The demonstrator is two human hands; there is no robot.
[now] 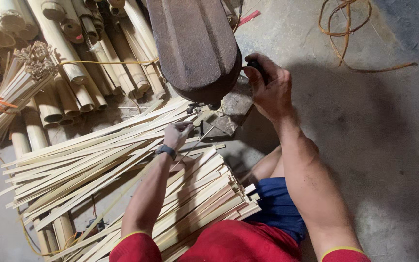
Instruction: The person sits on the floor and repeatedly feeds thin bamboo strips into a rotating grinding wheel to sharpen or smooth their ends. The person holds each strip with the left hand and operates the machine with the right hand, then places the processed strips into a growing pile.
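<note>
Head view: grey concrete floor (384, 145), dusty, orange cord (345, 34) lying loose. Left hand (176, 135) pinching thin bamboo strip (197, 144) beside rusty machine (195, 43). Right hand (269, 87) closed around dark handle (257, 65). Split strips (88, 160) fanned left; bamboo poles (64, 58) beyond.

A dark handle (257, 65) beside a rusty iron machine head (195, 43) is gripped by the right hand (267, 87). A thin bamboo strip (122, 155) is pinched by the left hand (176, 135), on whose wrist a dark watch (166, 151) is worn. Loose split strips (73, 167) are spread on the concrete floor (389, 145) to the left, and a second stack (204, 194) is laid just beside the knee. Whole bamboo tubes (69, 53) and a tied bundle (10, 97) are piled behind.
</note>
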